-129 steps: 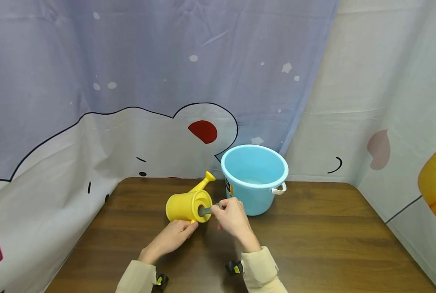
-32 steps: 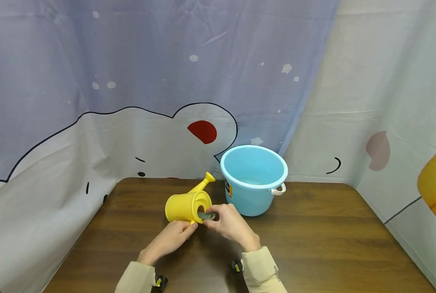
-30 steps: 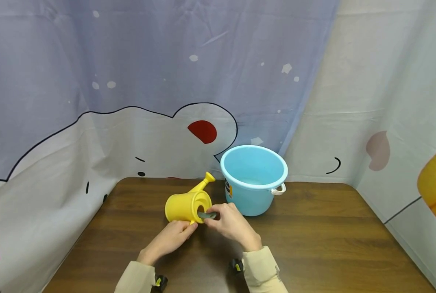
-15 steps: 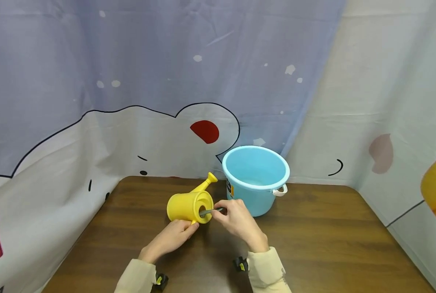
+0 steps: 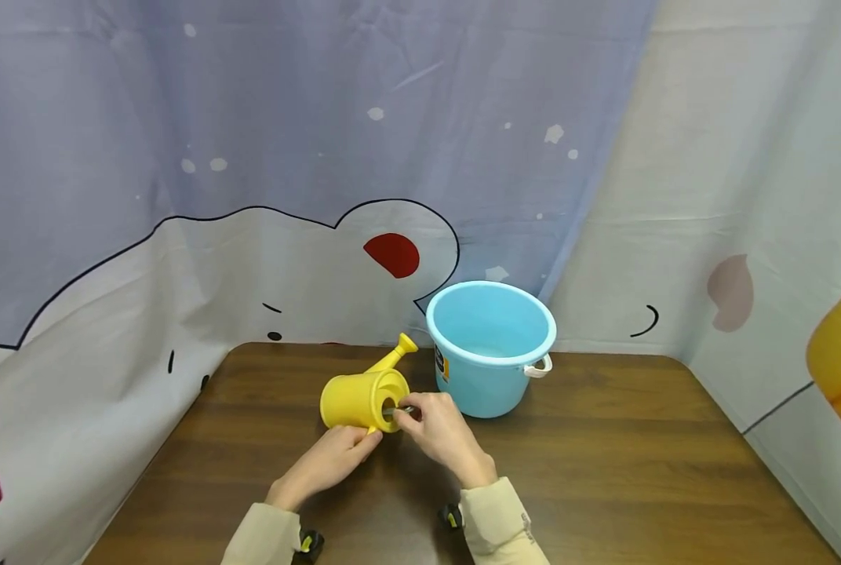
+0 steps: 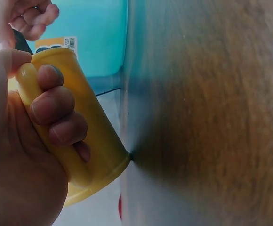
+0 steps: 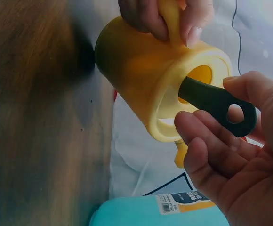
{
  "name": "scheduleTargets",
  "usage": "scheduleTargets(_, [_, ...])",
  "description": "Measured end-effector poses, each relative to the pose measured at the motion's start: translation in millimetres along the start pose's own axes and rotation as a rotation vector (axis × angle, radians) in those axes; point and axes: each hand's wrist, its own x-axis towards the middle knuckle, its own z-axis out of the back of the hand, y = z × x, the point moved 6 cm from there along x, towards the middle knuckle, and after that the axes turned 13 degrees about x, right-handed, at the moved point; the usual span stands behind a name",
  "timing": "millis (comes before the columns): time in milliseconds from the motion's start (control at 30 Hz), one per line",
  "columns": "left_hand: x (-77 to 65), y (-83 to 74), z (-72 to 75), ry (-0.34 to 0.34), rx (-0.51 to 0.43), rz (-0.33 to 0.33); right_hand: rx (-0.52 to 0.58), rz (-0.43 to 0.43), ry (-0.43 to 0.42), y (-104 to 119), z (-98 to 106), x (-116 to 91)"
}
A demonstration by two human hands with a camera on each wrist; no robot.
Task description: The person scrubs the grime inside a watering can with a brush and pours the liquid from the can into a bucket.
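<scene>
A yellow watering can (image 5: 350,400) is tipped on the table, its round opening facing right. My left hand (image 5: 329,459) grips its loop handle; in the left wrist view the fingers curl round that handle (image 6: 29,84). My right hand (image 5: 443,431) is at the opening and holds a dark green flat handle (image 7: 209,100) with a hole in its end. In the right wrist view the thumb lies on one side of it, the fingers on the other. The handle's far part goes inside the can, so whatever is on that end is hidden.
A light blue bucket (image 5: 491,388) with a white side handle stands upright just behind and right of the can. The brown wooden table (image 5: 639,455) meets a patterned cloth (image 5: 307,275) at its back edge. Black wrist straps show below both hands.
My right hand has gone back and forth: pulled out to the right half a second ago, it is now left again, nearer the opening, the green handle deeper in. Left hand and can stay put.
</scene>
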Motion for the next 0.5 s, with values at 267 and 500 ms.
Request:
scheduleTargets(267, [-2.0,0.5,0.5,0.012,-0.021,0.005,-0.023,0.001,-0.033,9.8,15.5,-2.2])
scheduleTargets(500, [-1.1,2.4,-1.5,0.003,-0.013,0.000,-0.019,0.009,-0.072,17.8,27.1,-4.3])
